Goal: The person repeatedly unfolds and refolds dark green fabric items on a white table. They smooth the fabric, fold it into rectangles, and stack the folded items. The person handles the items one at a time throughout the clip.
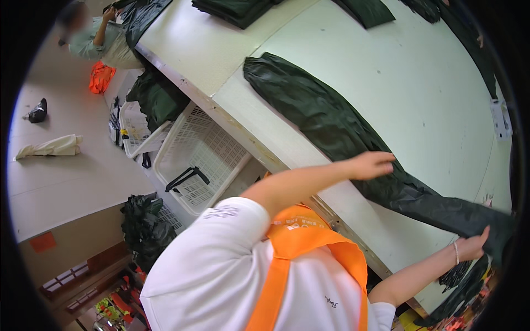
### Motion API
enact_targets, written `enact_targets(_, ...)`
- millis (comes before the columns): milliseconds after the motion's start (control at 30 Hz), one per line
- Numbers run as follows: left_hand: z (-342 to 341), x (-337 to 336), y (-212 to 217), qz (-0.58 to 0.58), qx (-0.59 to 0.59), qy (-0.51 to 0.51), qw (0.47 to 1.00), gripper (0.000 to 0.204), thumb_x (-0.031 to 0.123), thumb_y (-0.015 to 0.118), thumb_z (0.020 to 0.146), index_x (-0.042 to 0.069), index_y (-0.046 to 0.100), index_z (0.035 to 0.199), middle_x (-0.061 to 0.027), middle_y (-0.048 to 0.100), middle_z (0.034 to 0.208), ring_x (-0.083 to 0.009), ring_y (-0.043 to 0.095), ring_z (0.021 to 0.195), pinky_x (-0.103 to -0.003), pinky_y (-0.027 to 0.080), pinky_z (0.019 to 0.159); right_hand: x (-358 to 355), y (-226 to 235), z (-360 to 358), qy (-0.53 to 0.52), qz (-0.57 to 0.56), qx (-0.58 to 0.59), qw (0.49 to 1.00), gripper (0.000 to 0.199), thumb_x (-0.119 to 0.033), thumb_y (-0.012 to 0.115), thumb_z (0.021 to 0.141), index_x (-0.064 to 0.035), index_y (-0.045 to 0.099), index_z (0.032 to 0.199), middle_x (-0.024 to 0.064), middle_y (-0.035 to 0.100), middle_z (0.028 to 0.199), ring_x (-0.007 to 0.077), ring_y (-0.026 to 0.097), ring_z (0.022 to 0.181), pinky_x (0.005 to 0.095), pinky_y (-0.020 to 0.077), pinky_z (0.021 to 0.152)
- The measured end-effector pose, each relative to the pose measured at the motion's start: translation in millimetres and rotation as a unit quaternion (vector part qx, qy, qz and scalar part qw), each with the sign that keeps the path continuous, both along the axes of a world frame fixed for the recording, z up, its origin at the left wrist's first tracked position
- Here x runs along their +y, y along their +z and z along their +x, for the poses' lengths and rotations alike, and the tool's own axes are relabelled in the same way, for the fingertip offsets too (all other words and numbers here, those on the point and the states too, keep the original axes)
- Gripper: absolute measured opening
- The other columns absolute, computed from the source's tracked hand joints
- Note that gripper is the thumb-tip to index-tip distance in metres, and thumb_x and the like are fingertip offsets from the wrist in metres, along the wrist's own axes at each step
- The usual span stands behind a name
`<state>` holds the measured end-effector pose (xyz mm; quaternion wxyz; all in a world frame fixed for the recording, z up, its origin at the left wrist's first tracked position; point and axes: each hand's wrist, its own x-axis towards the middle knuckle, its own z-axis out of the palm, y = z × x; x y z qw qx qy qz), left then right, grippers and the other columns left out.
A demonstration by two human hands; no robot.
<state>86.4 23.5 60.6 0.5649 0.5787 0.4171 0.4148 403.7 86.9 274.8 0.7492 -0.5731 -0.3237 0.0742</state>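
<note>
A long dark green garment (326,121) of shiny, wrinkled fabric lies stretched across the pale table (425,105), running from upper middle to the right rim. It looks like a folded pair of waterproof trousers, though its exact kind is not certain. Over its middle, my left hand (376,165) has its fingers stretched out, palm down, at the fabric's edge. At the far right end, my right hand (472,246) grips the garment, thumb on top and fingers partly hidden beneath. A thin bracelet circles that wrist.
Folded dark green garments (234,11) sit at the table's far side, another piece (367,12) beside them. White plastic baskets (201,149) stand below the left edge, one holding green fabric (157,99). Another person (94,41) works at upper left. A dark plastic bag (144,226) lies lower left.
</note>
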Motion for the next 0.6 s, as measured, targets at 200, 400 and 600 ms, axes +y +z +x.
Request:
enact_targets(200,-338,-33,40,-0.267,-0.246,0.113,0.925,0.115,0.089,0.008,0.071,-0.001,0.042,0.135,-0.0223,0.052,0.128,-0.0315,0.053,0.117,-0.043,0.040,0.100,-15,-43,-329,0.265,-0.047,-0.453,0.850,0.014,-0.017,0.060,0.085,-0.0065,0.066,0.080,0.0065,0.062,0.069,0.0237,0.056,0.056,0.0365,0.0449,0.053)
enact_targets(400,-430,-11,21,-0.396,-0.219,0.274,0.849,0.058,0.053,0.058,0.084,0.007,0.054,0.118,-0.0123,0.057,0.116,-0.0284,0.053,0.108,-0.051,0.043,0.092,-77,-186,-468,0.496,-0.293,-0.651,0.494,0.082,-0.043,0.068,0.075,-0.0085,0.033,0.141,0.0125,0.050,0.102,0.0272,0.051,0.090,0.0387,0.0432,0.075)
enact_targets(600,-436,-4,33,-0.348,-0.235,0.328,0.846,0.030,0.023,0.057,0.089,0.002,0.057,0.110,-0.0118,0.063,0.105,-0.0235,0.060,0.096,-0.041,0.049,0.085,-129,-209,-450,0.642,-0.069,-0.504,0.574,0.056,-0.028,0.067,0.076,-0.0012,0.050,0.123,0.0156,0.053,0.117,0.0305,0.049,0.110,0.0433,0.0406,0.091)
